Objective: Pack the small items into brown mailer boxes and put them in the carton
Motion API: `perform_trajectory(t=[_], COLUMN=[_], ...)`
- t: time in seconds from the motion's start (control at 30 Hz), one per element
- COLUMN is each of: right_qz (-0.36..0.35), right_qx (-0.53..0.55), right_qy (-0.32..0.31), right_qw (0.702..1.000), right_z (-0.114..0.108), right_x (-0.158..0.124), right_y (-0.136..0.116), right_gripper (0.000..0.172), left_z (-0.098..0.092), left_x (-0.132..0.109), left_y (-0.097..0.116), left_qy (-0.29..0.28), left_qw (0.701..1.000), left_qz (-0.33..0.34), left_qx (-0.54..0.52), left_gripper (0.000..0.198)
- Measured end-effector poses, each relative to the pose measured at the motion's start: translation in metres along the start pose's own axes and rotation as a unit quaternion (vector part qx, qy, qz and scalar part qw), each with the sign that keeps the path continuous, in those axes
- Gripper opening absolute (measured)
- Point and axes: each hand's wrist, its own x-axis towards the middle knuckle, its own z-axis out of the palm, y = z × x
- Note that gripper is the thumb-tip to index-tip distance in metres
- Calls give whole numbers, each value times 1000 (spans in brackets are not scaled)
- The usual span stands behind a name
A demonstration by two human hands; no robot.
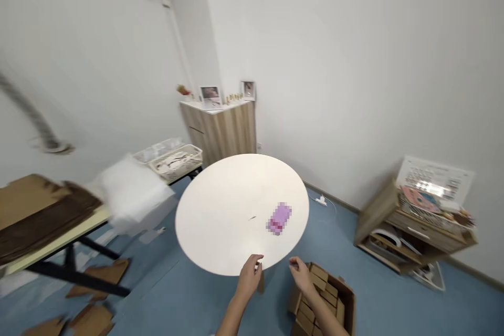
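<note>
- There's a brown card piece, upright just below the rim of the round white table, and the left grip has it pinched, fingers curled closed over it, though the hand hides most of it.
- The right grip hangs half open, holding nothing, just above an open cardboard box.
- That box, packed with stacked brown card pieces, sits right beside the grip, within easy reach.
- Ahead of both grips, a pixelated pink object lies on the table.
- Well left, brown card sheets lie stacked on a second table.
</note>
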Motion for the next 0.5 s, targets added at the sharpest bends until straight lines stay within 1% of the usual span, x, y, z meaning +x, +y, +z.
perform_trajectory(t=[0.1, 0.23, 0.37, 0.43, 0.5], right_qz=[-41, -70, -93, -109, -126], right_qx=[18, 49, 54, 53, 46], right_qy=[-57, -148, -222, -249, -269], right_qw=[997, 985, 969, 961, 954], right_z=[56, 151, 254, 302, 343], right_x=[5, 3, -2, -3, -2], right_y=[-47, -110, -166, -190, -211], right_gripper=[24, 24, 22, 22, 23], left_z=[-77, -188, -295, -342, -382], left_x=[-21, -57, -88, -97, -104], left_y=[-39, -93, -137, -154, -168], left_qy=[77, 153, 183, 196, 213], left_qw=[996, 982, 972, 969, 966], left_qz=[-38, -97, -129, -132, -127], left_qx=[11, 53, 71, 74, 76], left_gripper=[34, 32, 33, 35, 37])
